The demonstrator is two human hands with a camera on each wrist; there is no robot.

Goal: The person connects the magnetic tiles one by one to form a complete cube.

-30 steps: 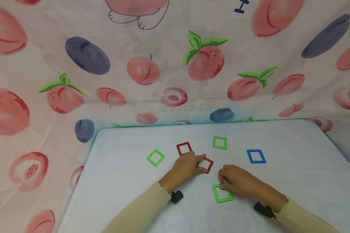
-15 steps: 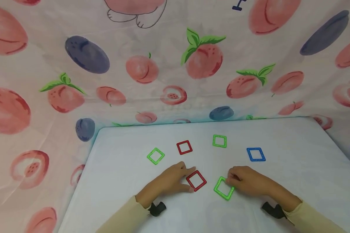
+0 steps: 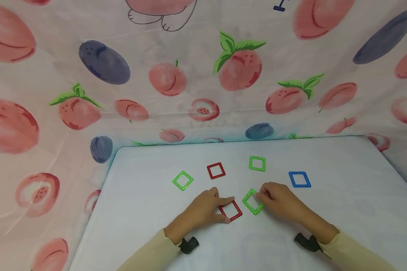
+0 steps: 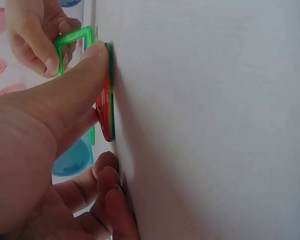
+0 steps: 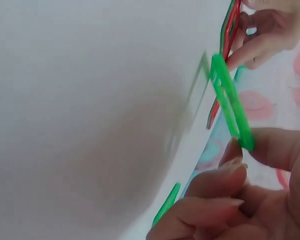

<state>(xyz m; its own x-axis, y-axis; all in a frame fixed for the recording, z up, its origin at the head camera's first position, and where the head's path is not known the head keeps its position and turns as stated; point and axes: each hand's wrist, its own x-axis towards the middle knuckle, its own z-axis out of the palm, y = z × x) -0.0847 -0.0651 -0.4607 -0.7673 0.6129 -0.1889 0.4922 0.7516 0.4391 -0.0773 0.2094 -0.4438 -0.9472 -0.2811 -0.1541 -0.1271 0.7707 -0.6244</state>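
Note:
My left hand (image 3: 201,207) holds a red square plastic frame (image 3: 238,207) between thumb and index finger near the middle of the white table. In the left wrist view the red frame (image 4: 105,115) lies low over the surface, and a green edge shows along its underside. To its right, my right hand (image 3: 282,198) pinches a green square frame (image 3: 249,207) by one corner. The right wrist view shows this green frame (image 5: 231,102) tilted and raised off the tabletop, its far end near the red one. The two frames appear apart in the head view.
Farther back on the table (image 3: 149,226) lie a green frame (image 3: 178,185), a red frame (image 3: 216,170), another green frame (image 3: 257,163) and a blue frame (image 3: 300,179). A fruit-print cloth (image 3: 139,45) hangs behind the table.
My left hand drew the red frame toward the near side, clear of the back red frame. My right hand's green frame moved away from me, left and closer to the red frame, turning.

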